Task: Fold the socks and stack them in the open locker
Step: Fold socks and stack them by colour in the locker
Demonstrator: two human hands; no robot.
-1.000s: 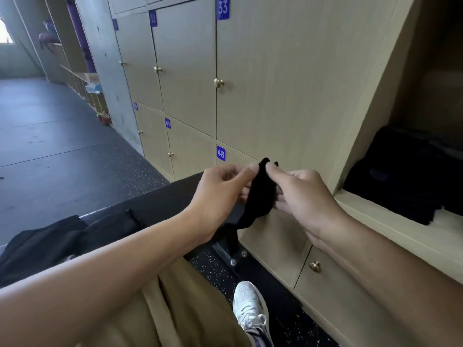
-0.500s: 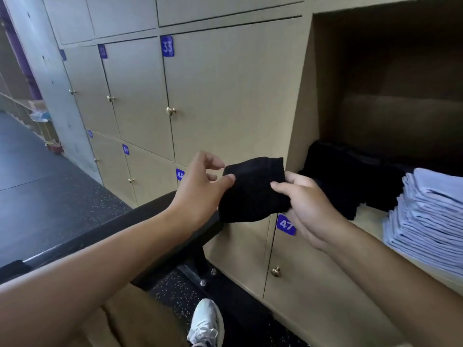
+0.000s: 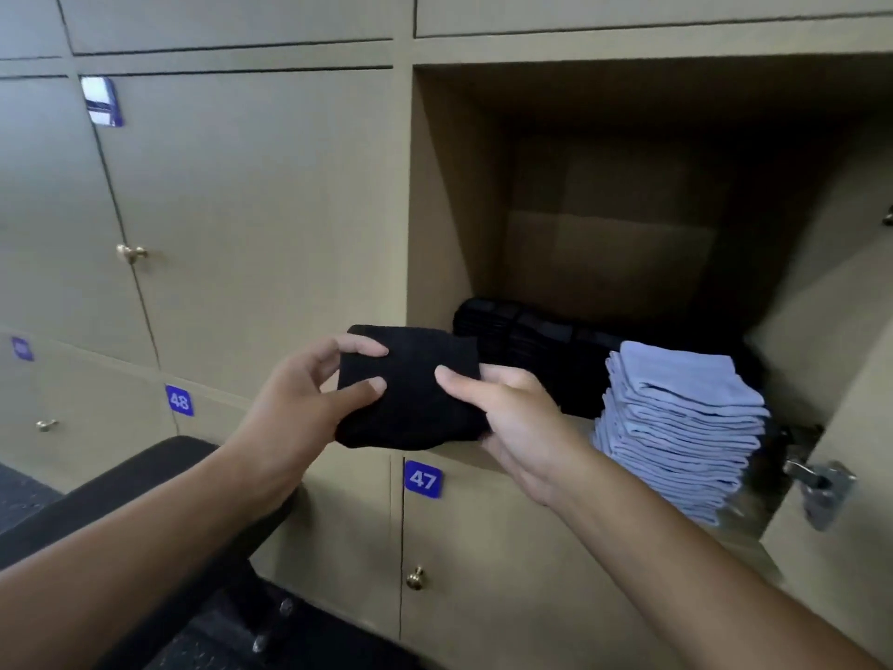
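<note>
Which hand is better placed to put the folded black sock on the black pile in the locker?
Probably the right hand: it pinches the sock on the side nearest the black pile. The left hand holds the far edge, outside the locker.

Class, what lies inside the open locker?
Inside the open locker, a black sock pile sits left; a blue stack sits front right. Anything behind them is covered.

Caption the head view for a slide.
Both hands, left hand and right hand, hold a folded black sock before the open beige wooden locker.
</note>
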